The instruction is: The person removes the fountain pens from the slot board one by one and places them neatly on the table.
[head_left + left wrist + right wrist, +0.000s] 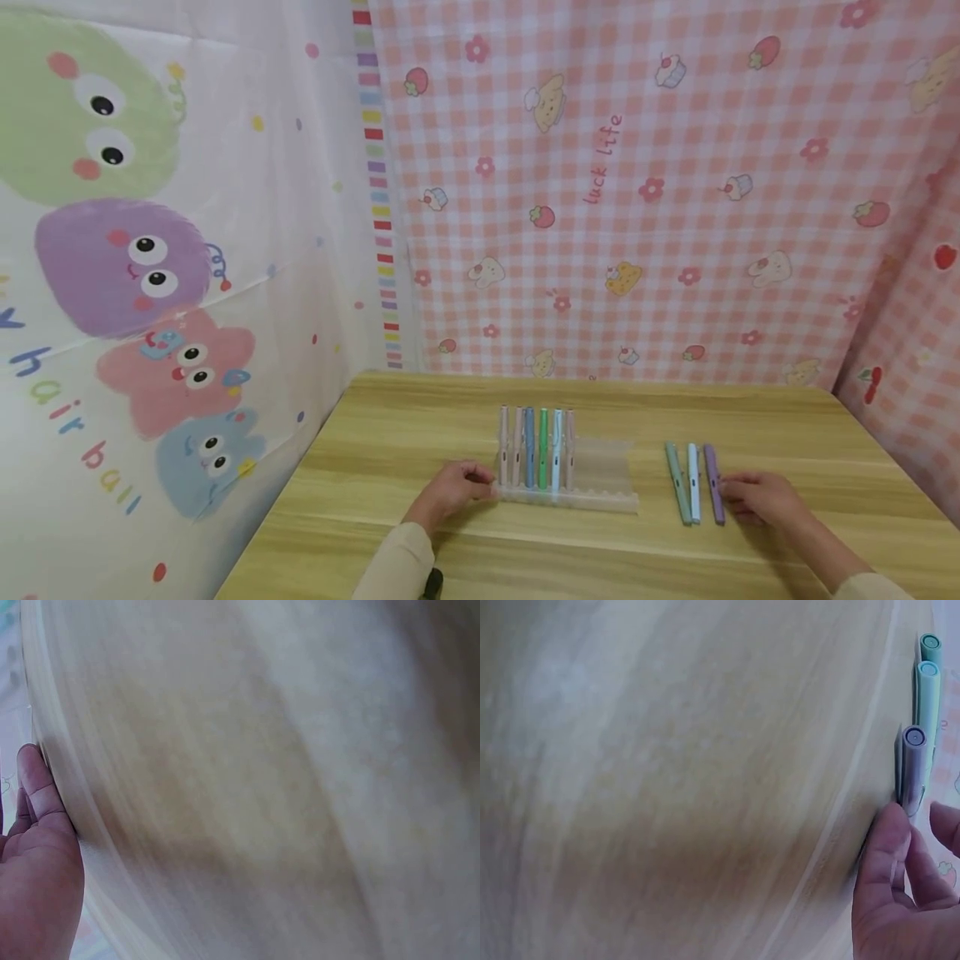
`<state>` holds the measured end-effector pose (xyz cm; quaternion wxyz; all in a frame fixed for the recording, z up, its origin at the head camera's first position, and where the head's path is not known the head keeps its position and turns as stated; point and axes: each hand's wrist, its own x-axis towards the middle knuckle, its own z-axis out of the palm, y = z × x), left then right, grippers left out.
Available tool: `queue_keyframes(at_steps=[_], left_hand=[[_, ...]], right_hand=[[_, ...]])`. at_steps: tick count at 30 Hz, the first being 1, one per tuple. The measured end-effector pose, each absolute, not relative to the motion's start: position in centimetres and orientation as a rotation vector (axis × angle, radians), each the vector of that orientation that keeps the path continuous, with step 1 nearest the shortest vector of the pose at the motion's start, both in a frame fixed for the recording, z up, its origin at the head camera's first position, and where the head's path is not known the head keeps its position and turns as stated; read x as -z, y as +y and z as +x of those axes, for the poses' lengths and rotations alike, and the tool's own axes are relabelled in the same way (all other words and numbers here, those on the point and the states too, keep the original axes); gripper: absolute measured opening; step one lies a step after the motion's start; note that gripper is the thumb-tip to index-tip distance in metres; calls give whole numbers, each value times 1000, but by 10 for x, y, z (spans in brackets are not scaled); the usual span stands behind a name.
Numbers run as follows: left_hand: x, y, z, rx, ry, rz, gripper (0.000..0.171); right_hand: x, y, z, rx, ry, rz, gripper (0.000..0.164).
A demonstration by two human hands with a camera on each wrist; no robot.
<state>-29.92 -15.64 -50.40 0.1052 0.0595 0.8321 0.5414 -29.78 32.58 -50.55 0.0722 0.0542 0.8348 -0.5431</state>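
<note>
A clear plastic pen rack (600, 502) stands on the table, and several capped pens lie side by side in it, including a green pen (543, 450) and a dark blue pen (530, 450). My left hand (453, 492) pinches the rack's left end; in the left wrist view the rack is mostly hidden. To the right lie a grey-green pen (678, 483), a light blue pen (694, 483) and a purple pen (715, 485). With its fingertips my right hand (765, 498) touches the purple pen's right side. In the right wrist view the thumb (946, 825) stands apart from that pen.
The wood-grain table (450, 558) carries everything. Behind it hangs a pink checked cloth (637, 233), and a white cloth (300, 250) with cartoon figures hangs at the left. A dark object (432, 583) shows beside the left sleeve.
</note>
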Motion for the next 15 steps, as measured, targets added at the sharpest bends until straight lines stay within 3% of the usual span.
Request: queue_keyframes(at_steps=[15], left_hand=[[508,-157,-301,-1622,2447,214,19]], right_hand=[[479,295,-295,1735,2592,190,58]])
